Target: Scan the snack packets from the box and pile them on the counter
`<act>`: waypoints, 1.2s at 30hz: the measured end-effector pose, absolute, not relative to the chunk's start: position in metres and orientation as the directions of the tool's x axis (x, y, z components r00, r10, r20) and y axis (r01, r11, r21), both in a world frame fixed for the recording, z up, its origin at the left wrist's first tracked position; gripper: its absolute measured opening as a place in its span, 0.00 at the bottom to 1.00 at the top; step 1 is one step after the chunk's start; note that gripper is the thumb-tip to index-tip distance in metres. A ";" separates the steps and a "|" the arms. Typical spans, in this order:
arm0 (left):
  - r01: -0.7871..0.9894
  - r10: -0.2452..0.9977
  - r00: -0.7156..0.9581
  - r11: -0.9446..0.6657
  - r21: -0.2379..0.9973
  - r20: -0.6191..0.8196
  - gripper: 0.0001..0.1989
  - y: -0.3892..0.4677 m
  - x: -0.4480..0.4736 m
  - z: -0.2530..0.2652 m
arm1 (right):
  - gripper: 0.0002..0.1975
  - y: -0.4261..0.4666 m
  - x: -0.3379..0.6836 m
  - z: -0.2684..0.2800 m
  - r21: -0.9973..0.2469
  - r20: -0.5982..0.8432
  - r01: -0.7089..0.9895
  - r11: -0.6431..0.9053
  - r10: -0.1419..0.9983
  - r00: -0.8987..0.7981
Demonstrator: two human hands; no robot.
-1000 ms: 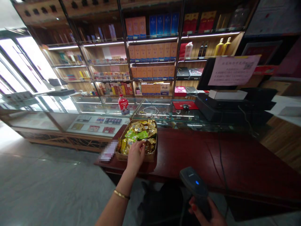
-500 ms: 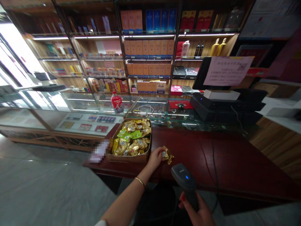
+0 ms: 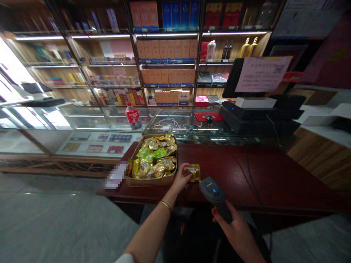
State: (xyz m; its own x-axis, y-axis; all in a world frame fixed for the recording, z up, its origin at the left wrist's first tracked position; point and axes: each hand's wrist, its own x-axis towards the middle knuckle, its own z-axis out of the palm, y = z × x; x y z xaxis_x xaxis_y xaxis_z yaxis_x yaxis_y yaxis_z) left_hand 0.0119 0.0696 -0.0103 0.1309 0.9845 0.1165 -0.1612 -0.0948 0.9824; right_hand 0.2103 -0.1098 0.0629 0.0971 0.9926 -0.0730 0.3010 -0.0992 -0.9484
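Note:
My left hand point(image 3: 182, 178) pinches a small gold foil packet point(image 3: 195, 173) just over the dark red desk, right of the box. A printed label seems to show on the packet's upper face. Wrapped in my right hand point(image 3: 233, 223) is the handle of a black barcode scanner point(image 3: 212, 191), a blue light lit on its top. The scanner's head points toward the packet, a short gap apart. Beside my left hand stands a cardboard box point(image 3: 152, 181) filled with gold packets point(image 3: 161, 166) and a few green packets point(image 3: 159, 153).
The dark red desk point(image 3: 219, 164) carries a cable point(image 3: 251, 179). Behind it, a glass display counter point(image 3: 186, 126) holds a red bottle point(image 3: 133, 117), a mouse point(image 3: 209, 118) and a white cable. A monitor with a paper notice point(image 3: 263, 74) stands at the right. Shelves of boxes line the wall.
My left hand has turned the gold packet so that its face lies more upward. The scanner in my right hand has come slightly closer to it. The whole view has shifted a little.

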 end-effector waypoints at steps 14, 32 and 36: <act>0.100 0.934 0.088 -0.354 0.930 0.346 0.25 0.067 0.015 -0.012 | 0.28 -0.121 0.207 0.044 -0.935 -0.130 0.312 -0.168 0.982 0.139; 0.062 0.952 0.147 -0.279 0.958 0.268 0.38 0.061 0.017 -0.008 | 0.29 -0.102 0.196 0.046 -0.950 -0.122 0.269 -0.158 0.982 0.147; -0.024 0.957 0.145 -0.250 0.968 0.251 0.40 0.063 0.016 -0.011 | 0.28 -0.108 0.198 0.045 -0.950 -0.109 0.277 -0.142 0.985 0.134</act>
State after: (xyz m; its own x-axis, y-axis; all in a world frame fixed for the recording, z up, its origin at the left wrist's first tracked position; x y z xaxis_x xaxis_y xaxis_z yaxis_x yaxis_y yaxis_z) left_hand 0.0163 0.0632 -0.0107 0.1449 0.9570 0.2513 -0.0243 -0.2504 0.9678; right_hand 0.1984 -0.1082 0.0447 0.1336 0.9851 -0.1086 0.2766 -0.1423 -0.9504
